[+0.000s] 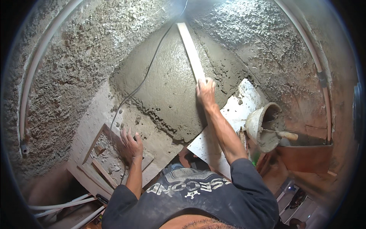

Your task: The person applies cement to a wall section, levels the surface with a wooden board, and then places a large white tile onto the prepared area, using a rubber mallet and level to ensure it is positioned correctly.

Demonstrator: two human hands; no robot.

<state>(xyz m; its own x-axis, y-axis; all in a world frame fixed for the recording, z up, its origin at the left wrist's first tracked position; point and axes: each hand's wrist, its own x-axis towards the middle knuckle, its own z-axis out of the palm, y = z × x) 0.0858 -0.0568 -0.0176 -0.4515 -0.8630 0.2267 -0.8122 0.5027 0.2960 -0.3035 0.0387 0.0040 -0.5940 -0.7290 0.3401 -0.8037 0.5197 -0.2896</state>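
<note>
My right hand (206, 92) is closed around the lower end of a long, pale straightedge (190, 49). The straightedge lies over wet grey mortar (164, 76), its far end reaching toward the corner. A smooth face of mortar shows left of it, with rougher mortar to its right. Fingers spread, my left hand (131, 144) holds nothing and is low at the left, beside a rectangular opening (105, 152) with rubble in it. A thin black cable (146, 74) runs down across the mortar toward that hand.
At the right, a tilted bucket (254, 124) contains mortar and a tool with a wooden handle (288, 136). A white, mortar-spattered board (207, 147) lies below my right forearm. Pipes run along the left (28, 84) and right (322, 80) walls. White pipes (63, 206) lie lower left.
</note>
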